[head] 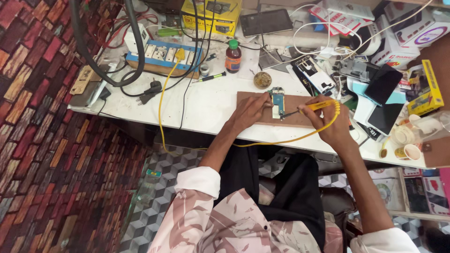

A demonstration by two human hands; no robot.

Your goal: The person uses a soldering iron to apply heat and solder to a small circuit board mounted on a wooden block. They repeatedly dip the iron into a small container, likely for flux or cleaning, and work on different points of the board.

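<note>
- The small blue-and-silver circuit board (278,101) is too small to show its parts.
- The yellow-handled soldering iron (315,107)'s tip is too thin to tell whether it touches.
- The cluttered white bench (206,100) runs off the top edge.
</note>
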